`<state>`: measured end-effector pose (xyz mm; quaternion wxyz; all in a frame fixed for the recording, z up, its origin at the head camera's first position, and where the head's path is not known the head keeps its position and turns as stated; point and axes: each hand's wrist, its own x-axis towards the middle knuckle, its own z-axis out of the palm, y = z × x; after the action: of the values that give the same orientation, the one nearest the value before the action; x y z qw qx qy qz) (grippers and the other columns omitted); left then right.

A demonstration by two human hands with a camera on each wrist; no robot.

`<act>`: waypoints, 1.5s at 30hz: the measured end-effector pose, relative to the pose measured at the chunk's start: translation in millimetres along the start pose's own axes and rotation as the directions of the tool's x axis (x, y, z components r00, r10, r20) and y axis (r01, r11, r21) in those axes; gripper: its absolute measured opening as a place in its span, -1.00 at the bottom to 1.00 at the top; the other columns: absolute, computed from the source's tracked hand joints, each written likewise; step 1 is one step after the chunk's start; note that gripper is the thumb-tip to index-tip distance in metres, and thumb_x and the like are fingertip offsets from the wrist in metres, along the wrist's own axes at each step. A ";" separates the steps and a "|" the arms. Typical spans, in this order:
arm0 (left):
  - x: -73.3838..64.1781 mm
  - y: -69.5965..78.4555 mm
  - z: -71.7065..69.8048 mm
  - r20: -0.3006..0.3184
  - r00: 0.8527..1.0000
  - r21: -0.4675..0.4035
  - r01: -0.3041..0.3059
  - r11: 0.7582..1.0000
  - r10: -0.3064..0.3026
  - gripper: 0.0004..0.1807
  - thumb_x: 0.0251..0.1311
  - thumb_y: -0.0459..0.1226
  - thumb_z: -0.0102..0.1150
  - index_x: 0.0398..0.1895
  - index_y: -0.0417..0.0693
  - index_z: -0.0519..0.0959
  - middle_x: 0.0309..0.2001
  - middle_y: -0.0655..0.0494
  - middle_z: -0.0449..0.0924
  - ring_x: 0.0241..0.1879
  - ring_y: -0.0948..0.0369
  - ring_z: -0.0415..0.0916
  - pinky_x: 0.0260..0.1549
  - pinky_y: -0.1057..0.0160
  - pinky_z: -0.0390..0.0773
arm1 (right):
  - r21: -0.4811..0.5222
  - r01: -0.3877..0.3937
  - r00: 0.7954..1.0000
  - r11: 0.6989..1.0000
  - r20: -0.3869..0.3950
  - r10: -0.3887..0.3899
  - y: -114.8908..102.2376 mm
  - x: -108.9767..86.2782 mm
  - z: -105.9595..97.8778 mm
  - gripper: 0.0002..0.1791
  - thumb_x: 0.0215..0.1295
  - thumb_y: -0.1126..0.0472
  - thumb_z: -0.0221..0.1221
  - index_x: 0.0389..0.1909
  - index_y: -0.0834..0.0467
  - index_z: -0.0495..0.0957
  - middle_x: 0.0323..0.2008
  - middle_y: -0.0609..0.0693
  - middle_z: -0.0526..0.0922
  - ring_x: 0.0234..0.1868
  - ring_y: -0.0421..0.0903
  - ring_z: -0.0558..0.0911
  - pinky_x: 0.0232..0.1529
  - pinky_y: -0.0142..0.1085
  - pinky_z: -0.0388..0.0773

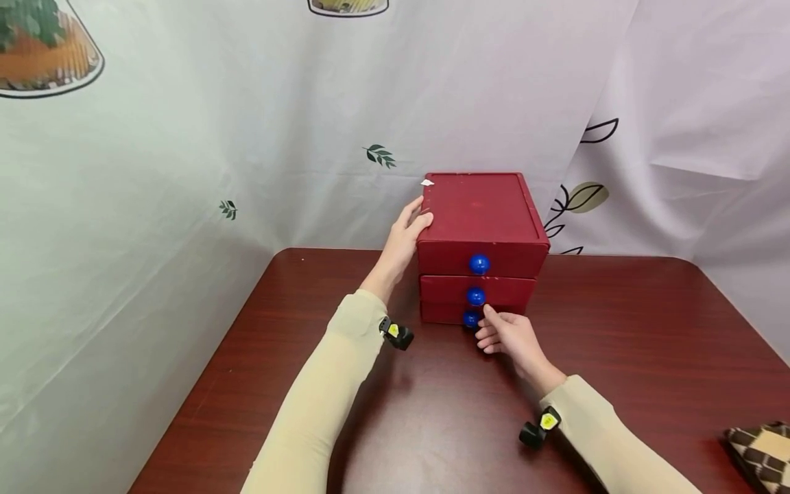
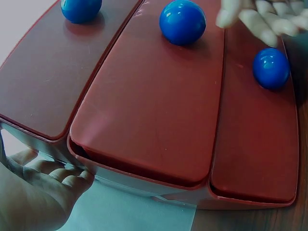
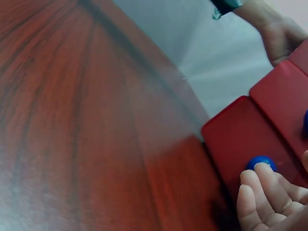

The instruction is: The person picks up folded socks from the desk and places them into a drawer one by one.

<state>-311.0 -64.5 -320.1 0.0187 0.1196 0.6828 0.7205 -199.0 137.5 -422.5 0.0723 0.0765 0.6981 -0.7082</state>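
A red three-drawer box [image 1: 475, 206] with a round blue knob on each drawer stands at the back of the table. My left hand [image 1: 404, 240] rests against the box's left side, thumb at the top edge. In the left wrist view, the left hand's fingers [image 2: 53, 173] lie along that side wall. Close by the bottom blue knob [image 2: 271, 68] is my right hand [image 1: 509, 339], its fingers loosely bent. The left wrist view shows a small gap between those fingers and the knob. In the right wrist view, fingertips [image 3: 263, 168] overlap the bottom knob. All drawers look closed.
The dark red-brown wooden table [image 1: 629, 329] reaches back to a pale printed curtain [image 1: 296, 123]. A brown and cream checked item [image 1: 765, 449] lies at the front right edge. Each sleeve bears a small black wrist camera [image 1: 398, 334].
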 end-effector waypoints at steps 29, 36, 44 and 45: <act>0.1 0.6 1.1 -0.004 1.000 0.030 -0.001 1.000 0.001 -0.41 0.28 -0.08 -0.01 0.39 0.24 0.17 0.30 0.19 0.25 0.19 0.22 0.27 0.13 0.13 0.28 | -0.076 -0.083 0.996 0.994 0.011 0.084 12.6 21.3 16.5 -0.46 0.30 -0.01 0.09 -0.20 0.50 0.51 -0.57 0.09 0.63 -0.68 -0.11 0.58 -0.61 -0.27 0.56; 2.0 -1.4 1.0 0.000 1.000 0.023 0.017 1.000 -0.017 -0.41 0.28 -0.08 0.00 0.39 0.24 0.17 0.30 0.19 0.25 0.20 0.22 0.26 0.12 0.14 0.29 | -0.077 -0.058 0.998 0.995 0.003 0.059 16.9 20.0 16.0 -0.45 0.30 -0.03 0.09 -0.27 0.49 0.53 -0.60 0.09 0.62 -0.70 -0.12 0.57 -0.62 -0.27 0.56; 1.8 1.5 -1.2 0.030 0.999 0.002 0.023 1.000 -0.023 -0.39 0.31 -0.12 -0.03 0.42 0.17 0.11 0.34 0.14 0.19 0.23 0.18 0.23 0.13 0.13 0.29 | -0.072 -0.066 0.998 0.995 0.007 0.067 18.0 10.9 16.6 -0.46 0.29 -0.02 0.11 -0.27 0.50 0.53 -0.60 0.11 0.62 -0.70 -0.13 0.56 -0.61 -0.29 0.55; 2.1 1.0 -1.2 0.028 0.999 0.001 0.020 1.000 -0.020 -0.39 0.30 -0.11 -0.02 0.41 0.19 0.12 0.34 0.15 0.19 0.23 0.20 0.23 0.13 0.13 0.29 | -0.074 -0.065 0.998 0.995 0.009 0.066 18.3 9.2 16.6 -0.45 0.29 -0.03 0.11 -0.26 0.51 0.52 -0.60 0.11 0.62 -0.70 -0.13 0.56 -0.61 -0.30 0.55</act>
<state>-313.1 -65.3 -318.9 0.0353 0.1230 0.6837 0.7184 -204.3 120.7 -442.0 0.1022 0.0925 0.7206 -0.6795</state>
